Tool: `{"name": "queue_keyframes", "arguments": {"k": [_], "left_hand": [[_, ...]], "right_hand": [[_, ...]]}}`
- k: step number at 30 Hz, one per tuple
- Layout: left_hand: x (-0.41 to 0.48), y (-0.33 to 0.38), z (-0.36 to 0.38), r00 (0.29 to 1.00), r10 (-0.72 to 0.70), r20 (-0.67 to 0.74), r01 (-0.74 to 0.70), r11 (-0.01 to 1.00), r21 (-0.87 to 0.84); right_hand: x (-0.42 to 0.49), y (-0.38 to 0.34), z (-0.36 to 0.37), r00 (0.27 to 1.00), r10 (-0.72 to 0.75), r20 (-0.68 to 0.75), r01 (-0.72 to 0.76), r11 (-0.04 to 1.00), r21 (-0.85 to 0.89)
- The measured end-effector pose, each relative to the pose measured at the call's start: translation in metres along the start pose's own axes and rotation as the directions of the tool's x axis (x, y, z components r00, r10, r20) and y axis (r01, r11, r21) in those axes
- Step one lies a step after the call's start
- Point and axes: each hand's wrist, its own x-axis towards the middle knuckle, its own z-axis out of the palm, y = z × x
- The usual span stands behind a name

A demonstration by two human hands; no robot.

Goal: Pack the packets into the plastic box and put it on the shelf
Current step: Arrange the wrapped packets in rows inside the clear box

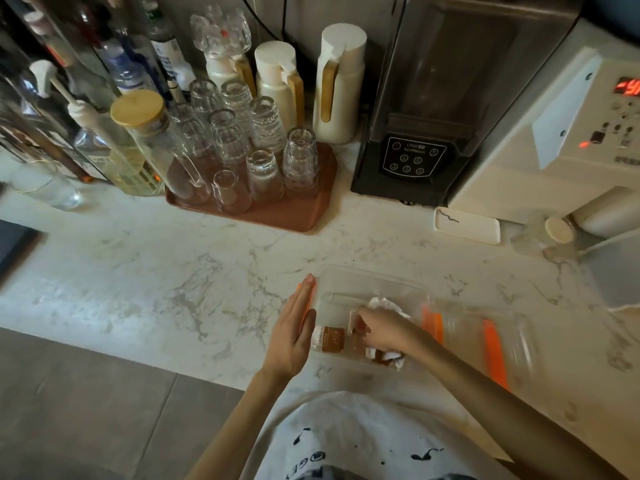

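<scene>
A clear plastic box (pixel 374 285) with orange side clips stands on the marble counter near its front edge. Several brown-and-white packets (pixel 329 338) lie inside it. My left hand (pixel 294 327) lies flat, fingers together, against the box's left side. My right hand (pixel 381 330) is inside the box with its fingers pinched on a brown packet (pixel 360 325). To the right of the box lies its clear lid (pixel 485 337) with orange clips, blurred.
A brown tray (pixel 298 213) of upturned glasses stands behind, with bottles (pixel 104 98) at the left, cream jugs (pixel 339 84), a black blender (pixel 415 150) and a white machine (pixel 554 133) at the back right. A small white dish (pixel 467 225) sits beside a jar.
</scene>
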Motion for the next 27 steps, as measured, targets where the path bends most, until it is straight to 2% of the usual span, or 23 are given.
{"name": "queue_keyframes", "arguments": {"k": [2, 4, 7, 9, 12, 18, 19, 22, 25, 27], "left_hand": [[0.001, -0.001, 0.0, 1.0, 0.007, -0.003, -0.007, 1.0, -0.01], [0.001, -0.003, 0.001, 1.0, 0.008, -0.004, -0.008, 1.0, -0.017], [0.002, -0.004, 0.002, 1.0, 0.01, -0.009, -0.011, 1.0, -0.029], [0.002, -0.005, 0.002, 1.0, 0.012, -0.008, -0.012, 0.999, -0.03], [0.001, -0.004, 0.002, 1.0, 0.01, -0.007, -0.01, 1.0, -0.026], [0.002, -0.002, 0.001, 1.0, 0.003, -0.001, -0.003, 1.0, -0.019], [0.002, -0.001, 0.001, 1.0, 0.003, 0.001, -0.003, 1.0, -0.014], [0.002, -0.003, 0.0, 1.0, 0.011, 0.011, -0.011, 1.0, -0.016], [0.003, -0.004, 0.0, 1.0, 0.011, 0.018, -0.01, 1.0, -0.016], [0.003, -0.003, 0.001, 1.0, 0.006, 0.013, -0.006, 1.0, -0.019]], "right_hand": [[0.0, 0.005, -0.008, 0.999, -0.045, -0.023, 0.047, 0.995, 0.093], [-0.002, 0.01, -0.012, 0.997, -0.059, -0.051, 0.072, 0.947, 0.312], [-0.006, 0.013, -0.013, 0.997, -0.044, -0.055, 0.069, 0.759, 0.647], [-0.005, 0.016, -0.01, 0.993, -0.073, -0.092, 0.117, 0.68, 0.723], [-0.004, 0.018, -0.006, 0.99, -0.048, -0.135, 0.134, 0.644, 0.753], [0.003, 0.01, 0.008, 0.999, 0.03, -0.043, 0.026, 0.415, 0.909], [0.005, 0.01, 0.01, 0.998, 0.03, -0.058, 0.04, 0.429, 0.902], [0.01, 0.011, 0.015, 0.989, 0.036, -0.141, 0.098, 0.557, 0.824], [0.012, 0.012, 0.016, 0.985, 0.076, -0.156, 0.087, 0.561, 0.823], [0.013, 0.012, 0.016, 0.974, 0.083, -0.209, 0.119, 0.599, 0.792]]}}
